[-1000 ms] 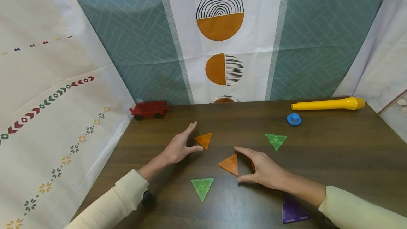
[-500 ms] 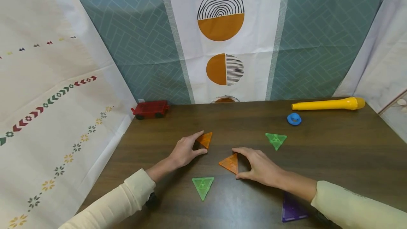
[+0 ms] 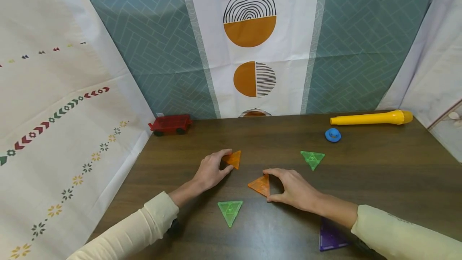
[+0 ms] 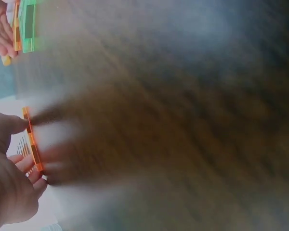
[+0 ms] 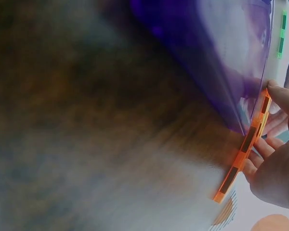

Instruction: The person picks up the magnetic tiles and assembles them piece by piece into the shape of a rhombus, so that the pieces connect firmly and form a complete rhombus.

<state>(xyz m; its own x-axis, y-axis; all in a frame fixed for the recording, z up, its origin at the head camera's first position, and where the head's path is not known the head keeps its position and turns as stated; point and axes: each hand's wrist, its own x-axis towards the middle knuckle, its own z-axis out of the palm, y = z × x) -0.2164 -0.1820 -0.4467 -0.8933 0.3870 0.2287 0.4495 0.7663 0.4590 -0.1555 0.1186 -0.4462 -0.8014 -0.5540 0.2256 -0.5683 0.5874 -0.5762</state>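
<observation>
In the head view, my left hand (image 3: 210, 170) pinches an orange triangular tile (image 3: 234, 159) by its left side, thumb in front and fingers behind. The left wrist view has this tile (image 4: 32, 139) edge-on between thumb and fingers. My right hand (image 3: 294, 188) holds a second orange triangular tile (image 3: 260, 185) at its right-side corners. That tile (image 5: 241, 149) also appears edge-on in the right wrist view. Both tiles lie flat on the table, apart from each other. A green triangular tile (image 3: 230, 212) lies in front of them, another green tile (image 3: 313, 159) behind my right hand.
A purple tile (image 3: 331, 236) lies partly under my right forearm. Along the back of the wooden table (image 3: 173, 151) stand a red toy wagon base (image 3: 170, 124), a small blue toy (image 3: 333, 135) and a yellow toy microphone (image 3: 371, 118). Cloths hang behind and at the sides.
My left hand has moved right and taken hold of the left orange tile. My right hand has shifted slightly left, and its thumb and fingers have closed on the other orange tile.
</observation>
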